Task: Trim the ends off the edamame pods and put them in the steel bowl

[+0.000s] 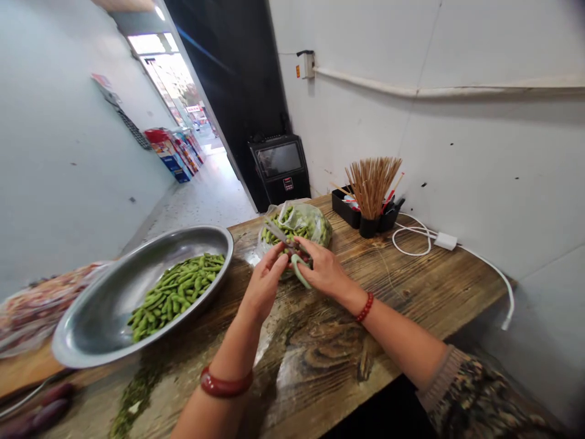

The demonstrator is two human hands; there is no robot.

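from my remote seat i see the scissors (300, 272) with pale green handles up in the air over the wooden table (429, 292), just in front of a clear plastic bag (315, 222) of green pods; i can't tell whether the blades touch it. the right hand (325, 266) is grasping the handles, and the blades point away and to my left. the left hand (269, 271) is beside them, thumb and fingers drawn together near the scissors; what it pinches, if anything, is too small for me to tell. i see 1 beaded red bracelet (364, 306) on the right wrist and 1 red bangle (226, 383) on the left forearm.

left of the hands i have a wide metal basin (114, 299), with more green pods (183, 289) heaped along its right side. green scraps (137, 393) lie on the wood nearer me. to the right, thin sticks (372, 180) stand in a black cup (368, 228), near a looped white cable (414, 230). beyond the table i see a black box with a screen (278, 167).
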